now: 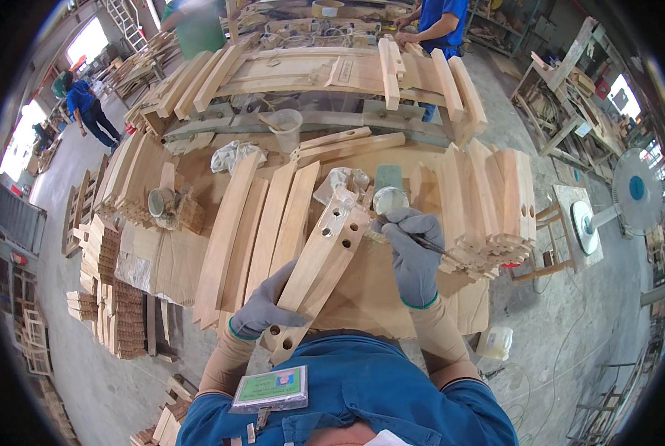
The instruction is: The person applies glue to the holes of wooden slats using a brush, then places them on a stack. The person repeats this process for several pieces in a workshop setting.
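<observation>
My left hand, in a grey glove, is closed round the lower end of two wooden bars lying side by side. Dark drilled holes show at both ends of the bars, and their upper ends look wet or shiny. My right hand, gloved too, pinches a thin dark stick-like tool; its working tip cannot be made out. Just beyond those fingers is a small round white cup, with a green block behind it. A crumpled whitish cloth or plastic lies past the bars' upper ends.
Loose wooden bars lie left on the cardboard-covered bench; a stack stands right. Behind are a plastic bucket and a rag. A white fan stands right. Other people in blue are farther off.
</observation>
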Motion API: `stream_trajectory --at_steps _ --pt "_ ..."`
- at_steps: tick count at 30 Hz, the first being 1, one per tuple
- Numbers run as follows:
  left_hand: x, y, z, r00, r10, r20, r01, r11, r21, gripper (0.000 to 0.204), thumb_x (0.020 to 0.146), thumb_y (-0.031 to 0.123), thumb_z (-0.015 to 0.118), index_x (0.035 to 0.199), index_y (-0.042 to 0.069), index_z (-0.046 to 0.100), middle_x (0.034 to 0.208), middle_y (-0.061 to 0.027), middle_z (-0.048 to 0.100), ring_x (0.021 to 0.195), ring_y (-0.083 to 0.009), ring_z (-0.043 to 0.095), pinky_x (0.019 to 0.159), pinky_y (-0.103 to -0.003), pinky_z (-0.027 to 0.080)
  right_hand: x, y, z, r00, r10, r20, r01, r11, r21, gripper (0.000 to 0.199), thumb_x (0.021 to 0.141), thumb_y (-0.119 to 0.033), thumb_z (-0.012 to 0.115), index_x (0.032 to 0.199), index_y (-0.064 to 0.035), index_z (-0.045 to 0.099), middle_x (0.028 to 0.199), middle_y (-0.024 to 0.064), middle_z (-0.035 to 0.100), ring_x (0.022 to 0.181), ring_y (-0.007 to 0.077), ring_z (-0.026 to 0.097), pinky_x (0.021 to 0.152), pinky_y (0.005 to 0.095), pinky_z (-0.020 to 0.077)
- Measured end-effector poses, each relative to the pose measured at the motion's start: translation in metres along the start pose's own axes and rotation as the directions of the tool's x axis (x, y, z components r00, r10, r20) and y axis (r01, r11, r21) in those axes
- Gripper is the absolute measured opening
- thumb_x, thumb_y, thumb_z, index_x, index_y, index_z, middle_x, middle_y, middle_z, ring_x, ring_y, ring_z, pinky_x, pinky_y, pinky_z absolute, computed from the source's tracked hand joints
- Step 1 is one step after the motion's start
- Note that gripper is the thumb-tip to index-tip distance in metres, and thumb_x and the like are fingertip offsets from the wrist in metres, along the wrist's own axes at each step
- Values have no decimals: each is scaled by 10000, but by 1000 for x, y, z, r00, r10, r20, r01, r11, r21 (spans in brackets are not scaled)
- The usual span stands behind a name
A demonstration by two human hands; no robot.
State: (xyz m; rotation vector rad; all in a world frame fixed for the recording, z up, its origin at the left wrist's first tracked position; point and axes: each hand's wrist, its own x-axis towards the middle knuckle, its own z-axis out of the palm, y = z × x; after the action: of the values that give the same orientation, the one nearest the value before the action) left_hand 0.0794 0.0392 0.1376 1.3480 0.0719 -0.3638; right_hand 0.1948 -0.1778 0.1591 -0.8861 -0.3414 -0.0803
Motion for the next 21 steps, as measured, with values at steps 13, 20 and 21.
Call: stream_trajectory --at_steps 13,20,21 --pt "-4 -2 7 1000 10 -6 -10 999 -34 1028 472 36 781 1395 -10 331 1281 -83 495 1204 -180 440 1030 -294 311 9 10 -17 998 -14 59 14 1000 -3 97 852 95 506 880 3 518 1014 139 587 895 218 621 831 339 544" --pt "-9 -18 -1 981 -62 -184 46 995 -88 979 475 -17 751 1373 -5 363 1220 -71 541 1134 -169 503 971 -290 390 43 27 -79 981 127 -150 -164 949 -268 25 878 14 543 872 -11 546 919 118 613 789 181 628 769 306 552" --pt "-8 -16 0 977 -77 -199 58 994 -98 963 475 -21 748 1363 -4 374 1213 -76 547 1125 -171 519 949 -297 420 50 35 -104 976 154 -155 -202 910 -362 12 875 -7 562 872 -11 550 904 112 616 769 177 626 765 303 553"
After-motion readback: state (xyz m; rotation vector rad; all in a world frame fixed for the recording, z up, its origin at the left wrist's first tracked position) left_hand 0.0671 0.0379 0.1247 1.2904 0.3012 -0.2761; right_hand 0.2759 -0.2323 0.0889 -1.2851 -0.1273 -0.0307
